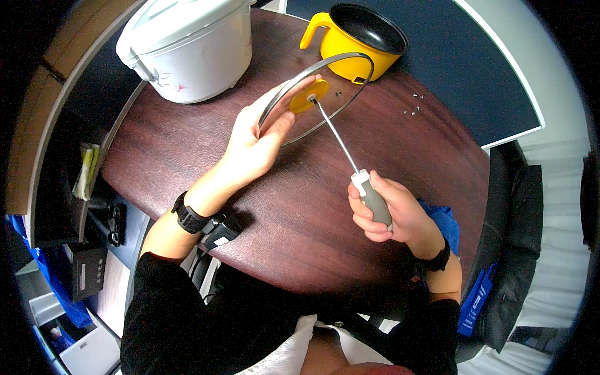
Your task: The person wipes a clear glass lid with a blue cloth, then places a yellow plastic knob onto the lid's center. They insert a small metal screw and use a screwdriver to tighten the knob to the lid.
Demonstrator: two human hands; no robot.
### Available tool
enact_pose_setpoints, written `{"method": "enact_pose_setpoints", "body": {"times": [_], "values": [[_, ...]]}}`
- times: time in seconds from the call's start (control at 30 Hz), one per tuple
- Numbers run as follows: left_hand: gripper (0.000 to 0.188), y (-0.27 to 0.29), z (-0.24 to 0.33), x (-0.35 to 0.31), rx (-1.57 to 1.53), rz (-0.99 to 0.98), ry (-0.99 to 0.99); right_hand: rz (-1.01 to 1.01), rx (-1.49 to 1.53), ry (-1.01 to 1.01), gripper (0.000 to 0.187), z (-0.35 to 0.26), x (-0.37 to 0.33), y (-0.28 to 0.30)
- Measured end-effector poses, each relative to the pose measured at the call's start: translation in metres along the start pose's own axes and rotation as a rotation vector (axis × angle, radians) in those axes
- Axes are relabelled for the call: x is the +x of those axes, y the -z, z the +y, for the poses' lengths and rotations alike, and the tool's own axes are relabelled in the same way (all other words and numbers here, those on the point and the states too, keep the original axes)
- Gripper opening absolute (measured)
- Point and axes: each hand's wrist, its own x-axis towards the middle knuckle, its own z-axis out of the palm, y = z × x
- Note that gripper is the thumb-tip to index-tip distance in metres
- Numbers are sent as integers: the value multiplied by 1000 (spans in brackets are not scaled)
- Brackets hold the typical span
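Note:
My left hand [259,134] grips a round glass pot lid [334,106] by its rim and holds it tilted above the table. A yellow round knob [302,100] sits at the middle of the lid, seen through or against the glass. Closed around the grey and white handle of a screwdriver [376,203], my right hand [397,209] points the metal shaft up and left. The shaft's tip meets the screw at the knob's centre. Behind the lid stands a yellow pot [344,47] with a black inside and a yellow handle.
A white rice cooker [206,59] stands at the back left of the dark wooden table [181,137]. Several small metal bits [414,110] lie to the right. A blue item [442,225] is beside my right wrist, and a black chair [519,250] borders the table's right side.

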Motion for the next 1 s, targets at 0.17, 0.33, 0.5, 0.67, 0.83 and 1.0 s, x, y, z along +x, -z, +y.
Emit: {"method": "enact_pose_setpoints", "body": {"times": [0.17,0.33,0.5,0.67,0.83,1.0], "values": [[49,-4,0,0,-59,41,13,86,-258,108,38,-3,-1,2],[50,-4,4,0,-50,41,37,513,-1139,468,23,-1,2,1],[50,-1,1,-1,45,1,13,617,-1425,592,26,0,-4,-3],[51,-2,1,-2,87,-24,11,-10,-347,111,43,8,-4,-2],[50,-1,-1,-2,92,3,18,-115,93,0,47,1,-4,-1],[47,-5,1,-1,-86,48,61,256,-666,231,37,-4,-8,-5]]}}
